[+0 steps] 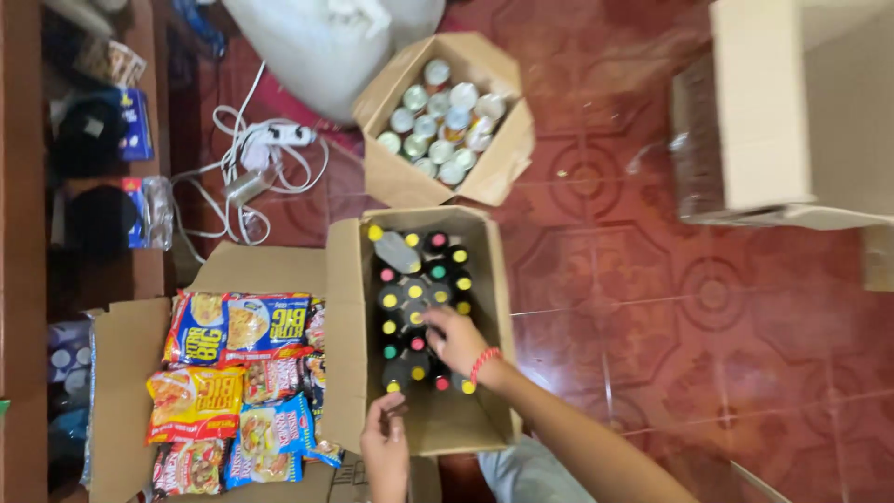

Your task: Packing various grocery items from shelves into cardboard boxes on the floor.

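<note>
A cardboard box of dark bottles [419,317] with yellow, pink and green caps stands open on a red patterned tile floor [708,307], the bottles packed upright toward its far end and its near end bare. The person's right hand [456,340], a red band at the wrist, reaches in from the box's right side, fingers curled over the caps in the middle of the pack; whether they have closed around one bottle cannot be told. The left hand [386,433] rests at the box's near left corner, fingers bent against the inside wall, holding nothing that shows. One bottle [399,250] lies tilted across the others at the far end. A lift by the cap alone could slip, and a bottle pulled from a tight pack may drag or topple its neighbours onto hard tile. Just beyond, a smaller open box of silver-lidded cans [442,121] touches the first. To the left, an opened carton of bright noodle packets [233,391]; past it, a white power strip [265,140] with tangled cord.
</note>
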